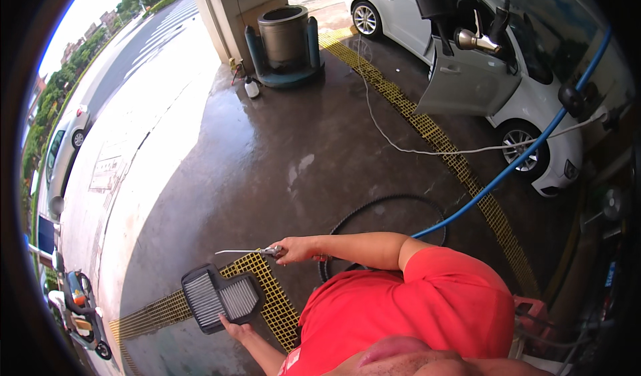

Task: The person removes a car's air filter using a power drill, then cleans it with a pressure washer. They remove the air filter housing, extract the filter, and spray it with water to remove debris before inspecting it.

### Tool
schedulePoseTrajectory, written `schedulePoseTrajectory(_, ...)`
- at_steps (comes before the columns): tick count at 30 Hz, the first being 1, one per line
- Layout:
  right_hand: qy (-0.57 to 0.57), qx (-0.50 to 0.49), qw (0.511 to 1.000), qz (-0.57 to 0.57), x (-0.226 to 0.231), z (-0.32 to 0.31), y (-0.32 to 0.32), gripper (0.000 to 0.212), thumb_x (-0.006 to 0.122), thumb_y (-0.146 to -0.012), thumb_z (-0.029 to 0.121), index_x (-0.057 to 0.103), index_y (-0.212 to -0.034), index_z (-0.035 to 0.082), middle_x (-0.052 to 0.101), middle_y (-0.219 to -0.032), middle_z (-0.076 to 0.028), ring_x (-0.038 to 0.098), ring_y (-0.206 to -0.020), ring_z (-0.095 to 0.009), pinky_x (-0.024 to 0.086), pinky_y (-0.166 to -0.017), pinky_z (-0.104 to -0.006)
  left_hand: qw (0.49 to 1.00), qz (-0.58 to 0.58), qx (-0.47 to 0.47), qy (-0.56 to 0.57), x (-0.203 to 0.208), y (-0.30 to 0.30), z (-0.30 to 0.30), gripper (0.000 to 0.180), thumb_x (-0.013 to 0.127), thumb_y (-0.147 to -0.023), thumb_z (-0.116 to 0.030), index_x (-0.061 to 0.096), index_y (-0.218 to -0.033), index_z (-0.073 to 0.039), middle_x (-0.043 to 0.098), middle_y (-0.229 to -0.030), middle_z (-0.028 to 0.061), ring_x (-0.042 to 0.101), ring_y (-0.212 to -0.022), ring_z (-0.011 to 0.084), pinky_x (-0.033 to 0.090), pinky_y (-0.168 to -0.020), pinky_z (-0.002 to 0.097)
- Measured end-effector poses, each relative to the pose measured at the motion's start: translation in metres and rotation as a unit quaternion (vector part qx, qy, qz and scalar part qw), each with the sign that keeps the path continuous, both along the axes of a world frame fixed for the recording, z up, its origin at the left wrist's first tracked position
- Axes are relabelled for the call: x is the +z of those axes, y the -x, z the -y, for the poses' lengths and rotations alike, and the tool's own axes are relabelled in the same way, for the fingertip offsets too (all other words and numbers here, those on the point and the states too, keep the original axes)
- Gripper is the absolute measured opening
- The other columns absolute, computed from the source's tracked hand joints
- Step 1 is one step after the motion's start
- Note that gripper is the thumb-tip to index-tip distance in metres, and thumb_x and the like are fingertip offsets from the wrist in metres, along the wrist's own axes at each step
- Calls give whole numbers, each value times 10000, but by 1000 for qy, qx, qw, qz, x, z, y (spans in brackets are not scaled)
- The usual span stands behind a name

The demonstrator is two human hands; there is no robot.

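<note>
One filter (pixel 200 294), one blow gun (pixel 268 250): step looks like blowing out the pleats.
Left hand (pixel 235 328) is clamped on the filter's lower edge, thumb in front, some fingers hidden behind; right hand (pixel 295 249) is wrapped around the gun's grip, can't tell if I'm squeezing the trigger. Filter is held over the yellow grating (pixel 276 297); thin nozzle (pixel 238 251) sits just past its upper edge, seemingly not touching. Next move, I'd judge: swing the tip onto the pleats, frame held firm against the blast. Count: one filter with two pleated sections, one gun, one blue hose (pixel 494 182), one black hose loop (pixel 394 196), one white cable (pixel 454 152), one white bottle (pixel 251 89), two cars: white car (pixel 400 16), door swung out, and pale car (pixel 62 162) outside.
</note>
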State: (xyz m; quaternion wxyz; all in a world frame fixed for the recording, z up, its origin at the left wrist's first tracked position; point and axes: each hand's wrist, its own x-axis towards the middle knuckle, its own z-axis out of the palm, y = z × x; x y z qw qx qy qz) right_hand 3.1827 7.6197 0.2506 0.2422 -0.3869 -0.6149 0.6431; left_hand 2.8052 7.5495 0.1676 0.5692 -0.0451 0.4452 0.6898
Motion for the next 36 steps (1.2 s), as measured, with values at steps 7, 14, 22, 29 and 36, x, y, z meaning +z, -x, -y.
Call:
schedulePoseTrajectory(7,49,32,998,3,21,0,-4,498,638,-892,100,475,-1361,69,558,-897,-30,514,-840,-118,471,-744,-304,998,-36,-49,-17,-10,0,-5,525,568,-953,-309,476,-1315,59,568,-1291,182,592,-1130,345,487,-983,501)
schedulePoseTrajectory(14,72,52,996,12,10,-8,7,531,642,-902,112,444,-1394,81,584,-962,-25,535,-889,-118,474,-790,-297,996,-33,-57,-52,-10,7,-7,462,527,-968,-232,458,-1308,73,564,-1272,209,597,-1121,362,509,-965,524)
schedulePoseTrajectory(22,52,34,997,44,33,23,15,467,632,-894,41,487,-1338,66,558,-917,-12,522,-855,-114,452,-808,-261,976,-176,-7,-130,-2,1,-31,413,671,-838,27,548,-1232,14,653,-1106,108,659,-934,225,554,-824,363)
schedulePoseTrajectory(29,-212,165,943,198,69,35,66,398,583,-902,129,458,-1266,30,620,-993,-234,602,-970,-392,478,-835,-457,959,-266,-7,-97,-3,-1,-18,407,660,-835,8,552,-1227,-17,662,-1058,92,662,-893,220,563,-814,376)
schedulePoseTrajectory(36,-314,121,896,289,73,16,106,152,514,-934,119,478,-1056,35,632,-904,-231,612,-882,-429,481,-767,-503,973,-209,-58,-78,-8,9,4,428,676,-818,-12,537,-1223,-33,652,-1069,81,655,-912,202,558,-805,369)
